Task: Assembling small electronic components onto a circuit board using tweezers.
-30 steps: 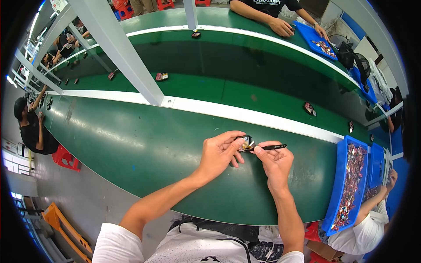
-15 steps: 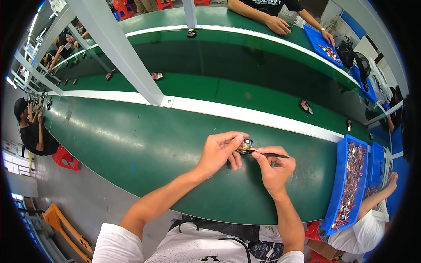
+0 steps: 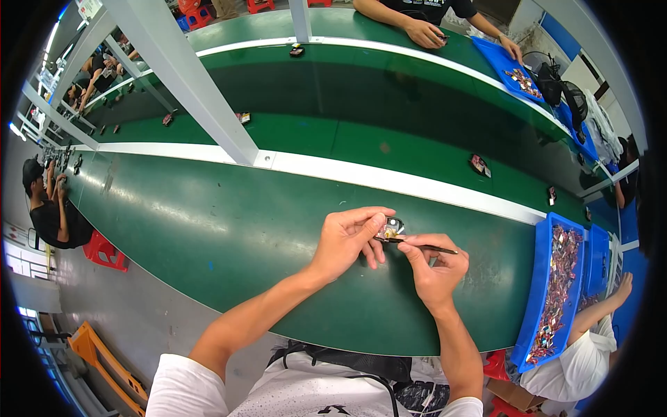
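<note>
Over the green worktop [image 3: 278, 215], my left hand [image 3: 346, 240] pinches a small dark-rimmed device [image 3: 391, 226] between thumb and fingers. Pale and yellowish bits show inside its open face; finer detail is too small to make out. My right hand [image 3: 439, 272] closes around a slim, dark, pen-like tool [image 3: 440, 249], held nearly level. The tool's tip meets the device's lower right edge, beside my left fingertips. Both hands are close together, and fingers partly cover the device.
A long blue bin [image 3: 533, 299] of small reddish parts stands at the right. Beyond a white rail [image 3: 389, 185], similar devices [image 3: 479, 165] lie on a green conveyor belt [image 3: 313, 142]. A white post [image 3: 187, 76] rises at left. Across sits a person with a blue tray [image 3: 497, 66].
The devices on the belt have shifted slightly left. My hands stay almost in place, with the device tilted a little. The person across has moved a hand slightly left.
</note>
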### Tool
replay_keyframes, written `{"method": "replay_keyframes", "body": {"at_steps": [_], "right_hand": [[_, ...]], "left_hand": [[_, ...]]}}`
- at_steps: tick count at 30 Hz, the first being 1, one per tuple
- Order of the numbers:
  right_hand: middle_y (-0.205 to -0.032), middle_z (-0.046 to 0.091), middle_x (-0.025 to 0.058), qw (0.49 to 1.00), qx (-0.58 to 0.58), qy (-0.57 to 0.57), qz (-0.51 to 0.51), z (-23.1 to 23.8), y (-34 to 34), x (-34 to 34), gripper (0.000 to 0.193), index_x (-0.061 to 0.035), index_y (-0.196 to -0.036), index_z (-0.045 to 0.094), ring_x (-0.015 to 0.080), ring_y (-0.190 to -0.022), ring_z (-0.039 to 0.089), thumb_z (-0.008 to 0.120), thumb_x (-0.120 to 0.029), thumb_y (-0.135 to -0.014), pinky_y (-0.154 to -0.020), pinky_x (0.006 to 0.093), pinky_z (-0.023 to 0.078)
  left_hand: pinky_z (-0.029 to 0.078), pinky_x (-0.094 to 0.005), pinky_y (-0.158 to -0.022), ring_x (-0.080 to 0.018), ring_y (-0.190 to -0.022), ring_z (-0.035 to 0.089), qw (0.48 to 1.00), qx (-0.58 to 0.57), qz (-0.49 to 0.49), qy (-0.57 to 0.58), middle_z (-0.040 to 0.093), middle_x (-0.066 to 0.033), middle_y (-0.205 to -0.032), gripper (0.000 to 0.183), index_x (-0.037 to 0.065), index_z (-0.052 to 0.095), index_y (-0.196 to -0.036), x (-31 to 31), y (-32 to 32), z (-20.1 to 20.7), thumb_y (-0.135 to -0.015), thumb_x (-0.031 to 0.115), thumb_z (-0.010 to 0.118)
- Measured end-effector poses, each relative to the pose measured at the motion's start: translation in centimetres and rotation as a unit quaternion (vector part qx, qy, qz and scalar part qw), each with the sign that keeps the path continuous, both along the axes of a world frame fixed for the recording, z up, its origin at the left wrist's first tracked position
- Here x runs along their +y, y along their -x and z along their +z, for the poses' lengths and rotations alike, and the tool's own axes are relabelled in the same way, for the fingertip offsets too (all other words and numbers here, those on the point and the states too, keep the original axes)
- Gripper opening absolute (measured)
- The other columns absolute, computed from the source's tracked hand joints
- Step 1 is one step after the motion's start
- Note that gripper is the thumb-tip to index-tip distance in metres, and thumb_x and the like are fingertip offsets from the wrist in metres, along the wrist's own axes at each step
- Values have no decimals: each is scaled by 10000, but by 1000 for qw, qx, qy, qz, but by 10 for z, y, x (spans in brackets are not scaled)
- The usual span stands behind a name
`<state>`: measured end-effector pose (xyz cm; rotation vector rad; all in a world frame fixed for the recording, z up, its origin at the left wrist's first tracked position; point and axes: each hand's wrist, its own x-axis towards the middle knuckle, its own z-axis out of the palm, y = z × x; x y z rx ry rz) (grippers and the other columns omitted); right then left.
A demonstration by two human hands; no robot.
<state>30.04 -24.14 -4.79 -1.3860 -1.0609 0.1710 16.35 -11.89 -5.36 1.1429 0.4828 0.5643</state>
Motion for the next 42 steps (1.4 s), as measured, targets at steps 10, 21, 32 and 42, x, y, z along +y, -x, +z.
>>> {"method": "replay_keyframes", "body": {"at_steps": [10,21,32,42], "right_hand": [[-685,687,-8,999,46,27,13,-4,-6,-2,101,-5,-863,753,8,-471,400,830,2,-798,-441,202,271],[-734,723,26,1000,-6,9,5,2,2,3,116,-21,-872,754,19,-456,427,824,13,-786,-440,203,295],[-835,776,53,998,-49,13,30,2,-2,3,101,-34,-849,751,29,-428,419,811,15,-785,-433,203,314],[-817,771,73,993,-105,11,48,4,3,4,111,-56,-830,752,98,-454,549,780,39,-780,-451,232,412]], "left_hand": [[567,-266,-470,-190,-643,701,1000,5,-28,-11,702,-152,-956,294,-86,630,-1251,2,2,5,-1032,98,564],[563,-267,-473,-191,-645,704,1000,15,-7,-13,705,-158,-957,300,-86,619,-1260,4,4,5,-1034,102,561],[567,-262,-487,-187,-655,706,999,22,-28,-6,701,-148,-949,308,-87,617,-1260,6,4,2,-1032,115,569],[553,-245,-506,-136,-633,674,996,78,-20,-39,704,-122,-862,258,-101,613,-1219,1,2,4,-992,18,581]]}}
